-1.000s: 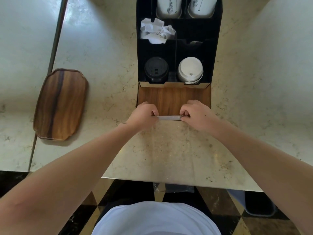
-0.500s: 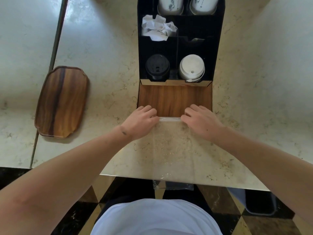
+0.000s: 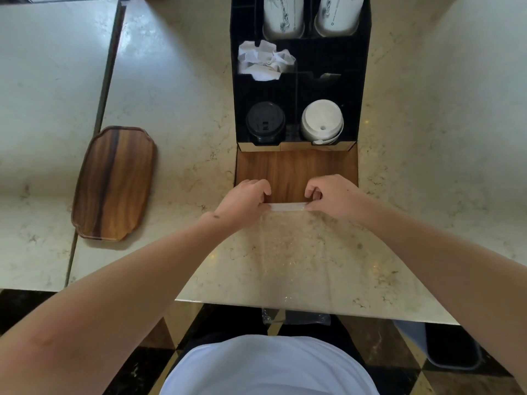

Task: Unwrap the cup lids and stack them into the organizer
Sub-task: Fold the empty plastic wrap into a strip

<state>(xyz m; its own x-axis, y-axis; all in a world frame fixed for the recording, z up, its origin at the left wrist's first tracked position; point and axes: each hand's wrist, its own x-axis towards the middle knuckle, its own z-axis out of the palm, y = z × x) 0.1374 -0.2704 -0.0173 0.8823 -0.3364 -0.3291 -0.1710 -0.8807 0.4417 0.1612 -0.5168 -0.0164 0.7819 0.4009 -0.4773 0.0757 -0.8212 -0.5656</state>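
Two bare hands work at the near edge of a black organizer (image 3: 362,81) with a wood-grain front panel (image 3: 296,169). The left hand (image 3: 242,201) and right hand (image 3: 336,198) each pinch one end of a rolled, whitish edge of a clear plastic wrapper (image 3: 288,207), stretched taut between curled fingers. The thin, glossy, see-through sheet lies flat on the pale veined marble counter (image 3: 176,109) and hangs over its near edge.

Two stacks of round cup lids stand in the organizer's front row: one of black lids (image 3: 265,122) in the left compartment, one of white lids (image 3: 322,122) in the right, the lowest white ones slightly askew. Behind the black lids sits one wad of crumpled white paper (image 3: 263,61). At the back are two columns of white printed cups (image 3: 282,15). One oblong wooden tray (image 3: 114,183) with a scalloped rim lies well to the left.
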